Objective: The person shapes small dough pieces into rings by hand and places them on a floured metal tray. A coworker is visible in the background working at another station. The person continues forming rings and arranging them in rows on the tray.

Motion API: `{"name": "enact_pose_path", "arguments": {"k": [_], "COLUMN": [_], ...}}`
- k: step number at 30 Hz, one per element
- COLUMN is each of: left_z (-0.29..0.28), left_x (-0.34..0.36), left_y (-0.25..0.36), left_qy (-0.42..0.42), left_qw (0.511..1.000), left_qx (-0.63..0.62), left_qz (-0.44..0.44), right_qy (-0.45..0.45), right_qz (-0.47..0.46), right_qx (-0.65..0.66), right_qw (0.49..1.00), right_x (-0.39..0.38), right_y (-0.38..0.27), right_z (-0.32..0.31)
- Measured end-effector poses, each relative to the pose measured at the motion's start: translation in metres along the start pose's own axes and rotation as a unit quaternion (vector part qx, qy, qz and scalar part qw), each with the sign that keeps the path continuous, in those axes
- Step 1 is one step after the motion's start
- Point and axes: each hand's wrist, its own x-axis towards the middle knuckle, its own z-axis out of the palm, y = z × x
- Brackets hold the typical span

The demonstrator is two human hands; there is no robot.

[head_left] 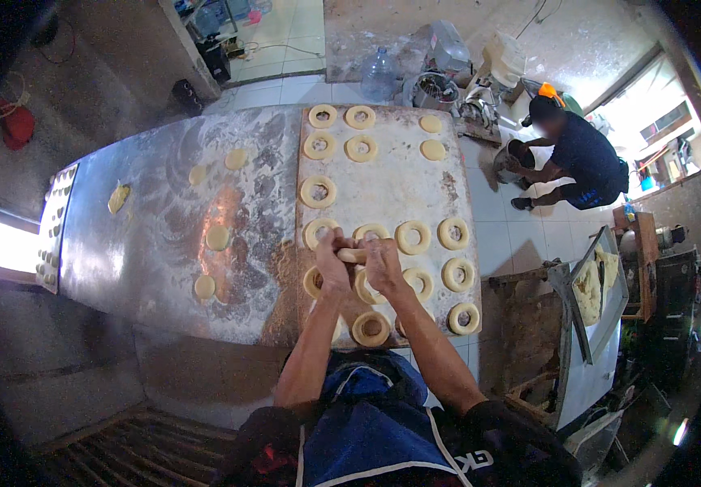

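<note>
Between my two hands, just above the wooden board (399,191), is a piece of pale dough (352,255), seen nearly edge-on. My left hand (333,261) closes on its left end, and my right hand (382,265) grips the right end with curled fingers. Whether the piece has a hole cannot be made out. Rings of dough lie in rows around my hands, such as one dough ring (413,227) just right of them and another dough ring (370,338) close to the near edge. My forearms and hands partly cover several rings.
Flat dough rounds (217,237) sit on the floured metal table (163,268) at left, beside a loose dough lump (119,197). Two more rounds (432,149) lie at the board's far right. Beyond it a person (582,154) bends over a bucket. A dough-filled tray (602,288) stands at right.
</note>
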Motion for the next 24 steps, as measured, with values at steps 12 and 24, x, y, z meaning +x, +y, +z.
{"name": "enact_pose_path", "arguments": {"k": [12, 24], "left_z": [0.02, 0.024], "left_x": [0.01, 0.032], "left_y": [0.005, 0.003], "left_qy": [-0.041, -0.091], "left_qw": [0.987, 0.979], "left_qx": [-0.149, 0.166], "left_qz": [-0.039, 0.078], "right_qy": [0.057, 0.019], "right_qz": [0.048, 0.031], "right_qx": [0.134, 0.022], "right_qw": [0.988, 0.999], "right_x": [0.006, 0.022], "right_y": [-0.03, -0.023], "right_z": [-0.014, -0.019]}}
